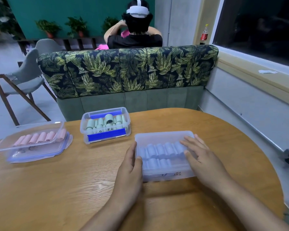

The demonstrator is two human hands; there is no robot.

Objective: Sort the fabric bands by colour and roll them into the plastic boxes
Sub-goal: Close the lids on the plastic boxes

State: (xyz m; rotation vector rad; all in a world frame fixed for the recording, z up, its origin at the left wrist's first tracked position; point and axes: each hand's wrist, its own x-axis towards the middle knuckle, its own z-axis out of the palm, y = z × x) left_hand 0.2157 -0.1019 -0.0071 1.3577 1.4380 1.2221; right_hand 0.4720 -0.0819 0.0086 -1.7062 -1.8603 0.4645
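Resting flat on the right half of the covered box of blue bands (163, 139), low and centre-right in the frame on the counter (73, 177), the right hand (202, 159) has its fingers spread. The left hand (130, 164), fingers straight, touches the box's left end. The box's long axis runs left-right between them.

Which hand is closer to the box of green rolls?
Left. The left hand touches the blue box on its left side, facing the green box; the right hand rests on the blue box's top, farther away.
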